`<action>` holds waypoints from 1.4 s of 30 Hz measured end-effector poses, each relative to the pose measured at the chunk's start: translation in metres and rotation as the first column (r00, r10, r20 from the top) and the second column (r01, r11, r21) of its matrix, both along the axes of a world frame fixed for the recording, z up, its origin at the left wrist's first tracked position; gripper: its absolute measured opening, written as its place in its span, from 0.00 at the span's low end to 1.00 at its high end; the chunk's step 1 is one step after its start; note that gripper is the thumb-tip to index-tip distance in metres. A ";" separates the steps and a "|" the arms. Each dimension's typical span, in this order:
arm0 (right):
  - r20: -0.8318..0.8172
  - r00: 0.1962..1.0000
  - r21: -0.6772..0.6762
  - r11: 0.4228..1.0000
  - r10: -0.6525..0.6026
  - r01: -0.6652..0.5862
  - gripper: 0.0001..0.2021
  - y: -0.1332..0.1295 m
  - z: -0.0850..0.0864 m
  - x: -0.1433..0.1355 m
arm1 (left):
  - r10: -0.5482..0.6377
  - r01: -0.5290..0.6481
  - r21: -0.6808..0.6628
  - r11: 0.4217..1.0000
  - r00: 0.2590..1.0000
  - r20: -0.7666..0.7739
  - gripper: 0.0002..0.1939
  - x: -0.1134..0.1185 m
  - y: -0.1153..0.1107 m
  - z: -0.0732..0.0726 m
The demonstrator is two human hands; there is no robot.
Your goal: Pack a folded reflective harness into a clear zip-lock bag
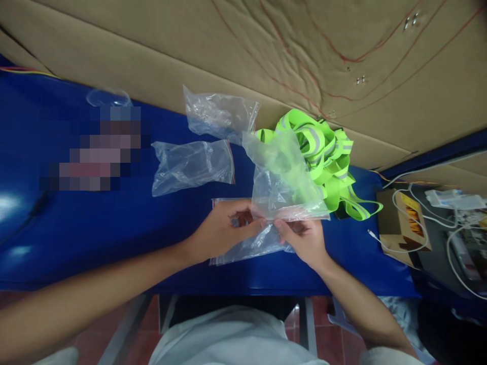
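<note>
On the far left we see a blurry patch on the blue worktop point(76, 243), and we cannot tell what is under it. Just behind it stands a clear cup point(108, 97). Next come two crinkly clear bags lying loose: the nearer loose bag point(192, 166) and the farther loose bag point(218, 115), close to the cardboard wall point(243, 45).

Then we come to our left hand point(220, 230). Its thumb and fingers are pinched on the bottom edge of the held bag point(283, 187), at its left end. The held bag is clear and stands up off the worktop, just in front of us. Under both hands lies a flat bag point(247, 248) on the worktop.

Our right hand point(304, 239) pinches the same bottom edge of the held bag, a bit to the right. The two hands are near each other.

Behind the held bag we see a pile of bright green straps point(327, 162) with grey stripes, touching the cardboard wall. Far right there is a brown box point(399, 228) with a white cable point(414, 218) over it.
</note>
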State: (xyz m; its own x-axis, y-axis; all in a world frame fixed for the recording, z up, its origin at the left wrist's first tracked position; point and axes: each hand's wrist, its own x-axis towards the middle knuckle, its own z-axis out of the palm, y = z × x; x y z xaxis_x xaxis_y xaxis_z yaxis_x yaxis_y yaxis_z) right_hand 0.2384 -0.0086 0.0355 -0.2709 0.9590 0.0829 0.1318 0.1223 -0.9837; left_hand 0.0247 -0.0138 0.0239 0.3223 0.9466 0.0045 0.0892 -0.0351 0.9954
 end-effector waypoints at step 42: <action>-0.134 0.987 -0.009 0.996 -0.087 0.087 0.09 0.008 -0.008 0.030 | 0.011 -0.003 0.103 0.995 0.997 -0.072 0.12 -0.011 0.004 0.012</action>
State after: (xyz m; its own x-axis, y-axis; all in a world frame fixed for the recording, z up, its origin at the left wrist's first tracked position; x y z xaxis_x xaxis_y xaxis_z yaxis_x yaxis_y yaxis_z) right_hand 0.2687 -0.0004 0.0270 -0.1731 0.9788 0.1095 0.0085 0.1127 -0.9936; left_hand 0.0134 -0.0093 0.0354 0.3187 0.9445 0.0793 0.1613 -0.1364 0.9774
